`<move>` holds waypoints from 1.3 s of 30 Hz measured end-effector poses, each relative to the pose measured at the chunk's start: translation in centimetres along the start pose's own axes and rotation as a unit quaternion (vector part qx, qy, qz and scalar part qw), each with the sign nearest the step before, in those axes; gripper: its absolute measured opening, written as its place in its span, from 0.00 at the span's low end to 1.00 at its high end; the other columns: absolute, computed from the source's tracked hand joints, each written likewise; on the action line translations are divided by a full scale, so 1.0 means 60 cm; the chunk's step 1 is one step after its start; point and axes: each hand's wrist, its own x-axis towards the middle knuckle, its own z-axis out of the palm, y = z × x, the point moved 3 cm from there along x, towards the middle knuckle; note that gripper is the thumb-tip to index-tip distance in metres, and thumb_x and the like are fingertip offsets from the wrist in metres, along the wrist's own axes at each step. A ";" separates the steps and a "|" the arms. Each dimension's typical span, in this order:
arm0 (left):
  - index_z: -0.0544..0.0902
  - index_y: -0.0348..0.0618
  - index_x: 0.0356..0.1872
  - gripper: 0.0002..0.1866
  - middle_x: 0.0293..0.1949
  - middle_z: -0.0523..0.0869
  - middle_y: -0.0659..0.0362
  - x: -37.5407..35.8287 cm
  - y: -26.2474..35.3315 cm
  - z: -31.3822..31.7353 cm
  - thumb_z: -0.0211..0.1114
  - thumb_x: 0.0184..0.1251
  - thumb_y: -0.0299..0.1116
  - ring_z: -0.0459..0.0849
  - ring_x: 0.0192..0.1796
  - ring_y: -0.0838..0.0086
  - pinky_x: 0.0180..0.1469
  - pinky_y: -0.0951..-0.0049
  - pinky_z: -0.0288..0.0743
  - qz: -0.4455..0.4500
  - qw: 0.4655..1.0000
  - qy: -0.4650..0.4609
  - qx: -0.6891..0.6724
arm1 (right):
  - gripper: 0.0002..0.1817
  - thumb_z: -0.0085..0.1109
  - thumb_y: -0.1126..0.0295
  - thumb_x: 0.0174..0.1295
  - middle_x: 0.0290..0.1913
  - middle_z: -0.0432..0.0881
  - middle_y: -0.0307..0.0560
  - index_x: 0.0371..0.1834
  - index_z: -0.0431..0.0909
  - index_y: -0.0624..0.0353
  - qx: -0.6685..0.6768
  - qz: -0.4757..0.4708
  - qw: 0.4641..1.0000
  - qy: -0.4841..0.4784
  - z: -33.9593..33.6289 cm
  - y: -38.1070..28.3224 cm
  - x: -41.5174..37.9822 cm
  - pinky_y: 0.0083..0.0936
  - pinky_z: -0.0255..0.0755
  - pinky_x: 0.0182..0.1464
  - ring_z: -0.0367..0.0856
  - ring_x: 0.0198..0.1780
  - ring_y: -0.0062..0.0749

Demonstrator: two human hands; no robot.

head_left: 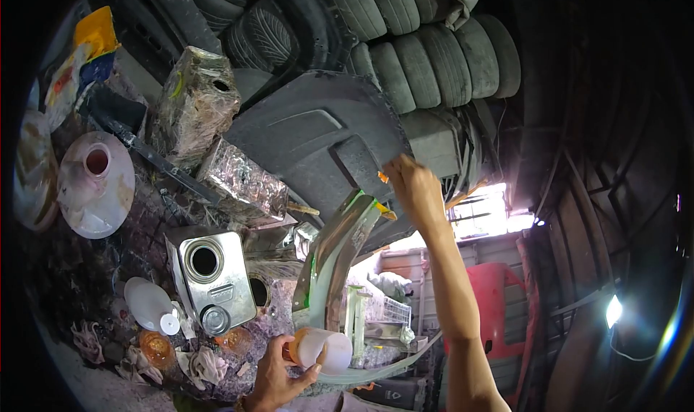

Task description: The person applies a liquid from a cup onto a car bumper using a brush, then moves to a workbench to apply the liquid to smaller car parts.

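Observation:
My left hand (pixel 276 377) grips a translucent plastic cup (pixel 335 351), its fingers and thumb around the side. Amber colour shows at the end of the cup near my fingers. Raised further up, my right hand (pixel 413 183) is closed, with a small orange bit (pixel 382 177) showing at its fingertips; what it is I cannot make out. Between the two hands is a curved, glossy strip-like panel (pixel 329 256) with green edges. To the left of the cup stands an opened metal can (pixel 235 278) with a round dark mouth.
A round cap (pixel 215 319) lies on the can. Beside it are a white plastic bottle (pixel 148 303), an amber container (pixel 157 348) and crumpled rags (pixel 204 366). Wrapped tins (pixel 242 181), a large white jug (pixel 97 184), stacked tyres (pixel 434 65) and a red panel (pixel 494 303) surround the area.

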 end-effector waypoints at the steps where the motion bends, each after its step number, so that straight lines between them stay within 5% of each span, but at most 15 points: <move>1: 0.62 0.31 0.58 0.38 0.45 0.77 0.45 0.002 -0.001 -0.002 0.76 0.53 0.37 0.84 0.46 0.64 0.43 0.70 0.85 0.006 1.000 0.002 0.008 | 0.08 0.56 0.66 0.64 0.32 0.81 0.54 0.34 0.76 0.61 0.001 -0.035 0.999 0.025 -0.002 -0.009 -0.027 0.41 0.76 0.34 0.83 0.35 0.53; 5: 0.62 0.30 0.58 0.39 0.48 0.75 0.41 0.006 -0.009 -0.007 0.76 0.54 0.42 0.85 0.44 0.56 0.41 0.66 0.85 0.023 0.999 -0.008 0.033 | 0.07 0.63 0.71 0.59 0.29 0.73 0.46 0.36 0.76 0.60 -0.003 -0.161 0.985 0.061 0.032 -0.045 -0.130 0.36 0.73 0.29 0.79 0.30 0.40; 9: 0.62 0.29 0.57 0.39 0.48 0.75 0.41 0.006 -0.007 -0.012 0.75 0.54 0.43 0.85 0.43 0.56 0.41 0.67 0.85 0.029 0.999 -0.008 0.032 | 0.07 0.63 0.76 0.56 0.31 0.74 0.45 0.37 0.77 0.58 -0.016 -0.162 0.984 -0.074 0.062 -0.071 -0.206 0.33 0.76 0.35 0.80 0.35 0.39; 11: 0.62 0.29 0.57 0.39 0.48 0.75 0.42 0.006 -0.014 -0.010 0.75 0.54 0.43 0.85 0.43 0.57 0.40 0.67 0.85 0.047 0.998 -0.003 0.041 | 0.08 0.62 0.77 0.56 0.32 0.75 0.45 0.39 0.78 0.58 0.135 -0.147 0.973 -0.112 0.054 -0.066 -0.207 0.33 0.77 0.36 0.81 0.36 0.40; 18: 0.63 0.28 0.56 0.39 0.47 0.75 0.43 0.000 -0.028 -0.004 0.76 0.53 0.42 0.85 0.42 0.58 0.39 0.68 0.85 0.050 0.998 0.002 0.032 | 0.07 0.57 0.69 0.63 0.37 0.80 0.48 0.41 0.76 0.59 -0.025 -0.148 0.988 -0.046 0.030 -0.067 -0.057 0.36 0.80 0.36 0.83 0.40 0.44; 26: 0.64 0.29 0.55 0.39 0.46 0.75 0.43 -0.003 -0.022 -0.017 0.78 0.51 0.40 0.84 0.42 0.58 0.39 0.68 0.84 0.046 0.998 0.013 0.028 | 0.13 0.53 0.71 0.62 0.54 0.78 0.48 0.49 0.78 0.55 -0.180 -0.274 0.932 -0.156 0.096 -0.118 -0.151 0.31 0.81 0.40 0.81 0.51 0.41; 33: 0.64 0.29 0.55 0.38 0.46 0.75 0.43 -0.001 -0.022 -0.018 0.77 0.51 0.41 0.84 0.42 0.58 0.38 0.68 0.84 0.066 0.997 0.024 0.037 | 0.14 0.60 0.67 0.60 0.42 0.79 0.49 0.47 0.76 0.62 0.086 -0.288 0.943 -0.146 0.057 -0.104 -0.169 0.34 0.80 0.41 0.81 0.40 0.40; 36: 0.65 0.30 0.55 0.38 0.45 0.75 0.44 -0.001 -0.026 -0.016 0.77 0.52 0.42 0.84 0.42 0.58 0.37 0.68 0.84 0.048 0.998 0.025 0.029 | 0.11 0.60 0.71 0.60 0.37 0.78 0.48 0.44 0.75 0.63 0.054 -0.177 0.980 -0.066 0.019 -0.103 -0.132 0.36 0.78 0.40 0.80 0.39 0.42; 39: 0.65 0.31 0.56 0.38 0.45 0.76 0.44 -0.003 -0.021 -0.014 0.76 0.52 0.41 0.84 0.41 0.59 0.37 0.69 0.84 0.057 0.997 0.024 0.043 | 0.08 0.60 0.71 0.59 0.37 0.78 0.48 0.38 0.74 0.62 0.026 -0.204 0.977 -0.061 0.048 -0.101 -0.126 0.34 0.79 0.39 0.80 0.39 0.42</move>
